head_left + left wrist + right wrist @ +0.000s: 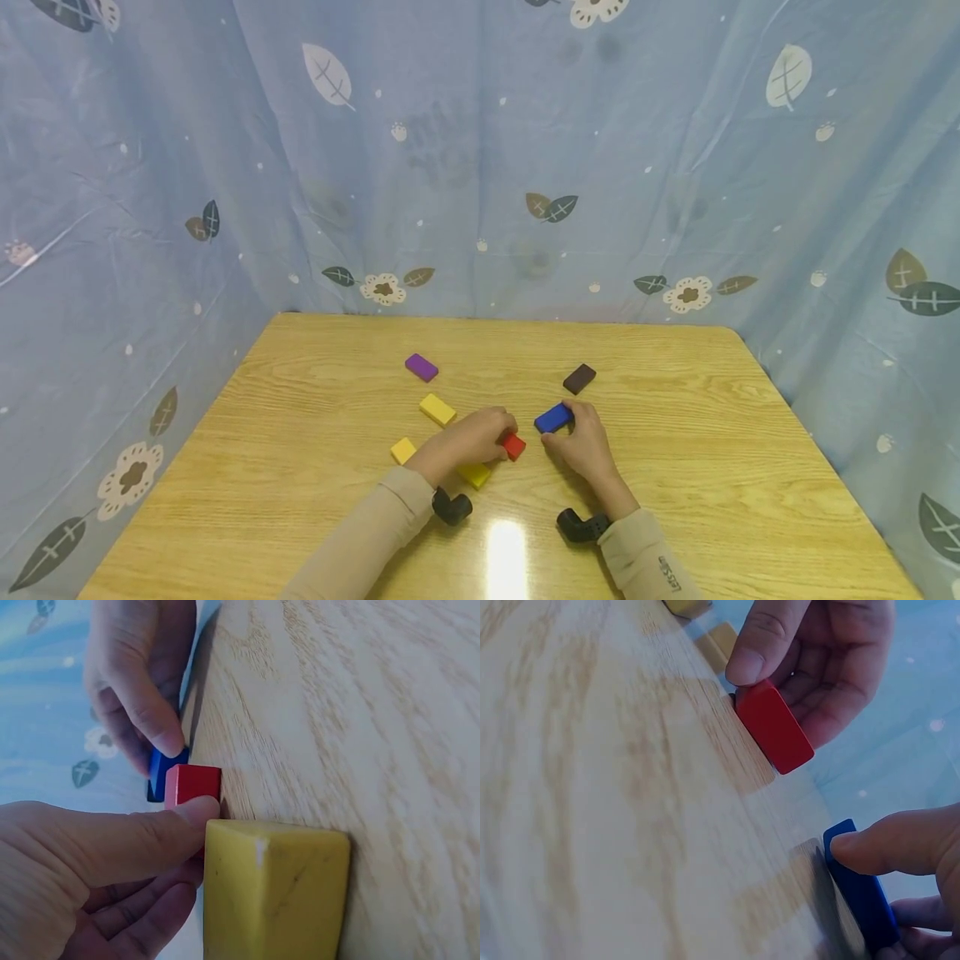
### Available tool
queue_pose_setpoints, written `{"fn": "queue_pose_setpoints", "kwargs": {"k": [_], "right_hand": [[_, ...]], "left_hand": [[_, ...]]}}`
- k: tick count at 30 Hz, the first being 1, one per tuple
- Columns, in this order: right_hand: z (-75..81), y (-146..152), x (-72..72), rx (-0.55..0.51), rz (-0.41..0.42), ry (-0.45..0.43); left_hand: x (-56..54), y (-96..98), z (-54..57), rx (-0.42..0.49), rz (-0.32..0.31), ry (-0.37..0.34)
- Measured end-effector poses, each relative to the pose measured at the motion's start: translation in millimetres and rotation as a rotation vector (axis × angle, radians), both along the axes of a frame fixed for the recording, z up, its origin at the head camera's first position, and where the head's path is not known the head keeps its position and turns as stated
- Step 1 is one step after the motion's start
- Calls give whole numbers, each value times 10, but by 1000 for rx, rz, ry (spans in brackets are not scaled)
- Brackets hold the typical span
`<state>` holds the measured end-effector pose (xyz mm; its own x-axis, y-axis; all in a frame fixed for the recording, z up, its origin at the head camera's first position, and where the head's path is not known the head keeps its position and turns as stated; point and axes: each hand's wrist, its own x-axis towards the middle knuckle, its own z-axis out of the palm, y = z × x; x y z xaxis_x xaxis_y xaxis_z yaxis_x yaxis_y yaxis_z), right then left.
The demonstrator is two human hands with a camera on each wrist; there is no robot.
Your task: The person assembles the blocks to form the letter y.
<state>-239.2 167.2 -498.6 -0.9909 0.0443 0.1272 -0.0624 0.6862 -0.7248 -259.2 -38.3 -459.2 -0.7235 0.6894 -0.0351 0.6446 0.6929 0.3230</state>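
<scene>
My left hand point(480, 435) pinches a red block point(513, 447) between thumb and fingers, low over the middle of the table. To its right, my right hand point(581, 440) grips a blue block point(554, 418), thumb on the near side and fingers on the far side. In the right wrist view the red block point(775, 726) and the blue block point(861, 892) stand apart, with a gap between them. A yellow block point(474, 475) lies just under the left wrist, partly hidden by it; in the left wrist view a yellow block point(277, 892) looms close by the left thumb.
Two more yellow blocks, one farther back point(438, 410) and one by the left forearm point(403, 451), lie on the wooden table point(300, 400). A purple block point(422, 367) sits at the back left, a dark brown block point(580, 379) behind the right hand. A patterned blue curtain point(480, 167) surrounds the table.
</scene>
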Motion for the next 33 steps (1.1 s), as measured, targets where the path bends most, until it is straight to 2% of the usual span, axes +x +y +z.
{"fn": "queue_pose_setpoints", "kwargs": {"k": [18, 33], "right_hand": [[69, -10, 16, -15, -5, -4], [44, 65, -128, 50, 43, 65]], "left_hand": [[-67, -12, -7, 60, 61, -23], [-107, 23, 69, 59, 53, -36]]}}
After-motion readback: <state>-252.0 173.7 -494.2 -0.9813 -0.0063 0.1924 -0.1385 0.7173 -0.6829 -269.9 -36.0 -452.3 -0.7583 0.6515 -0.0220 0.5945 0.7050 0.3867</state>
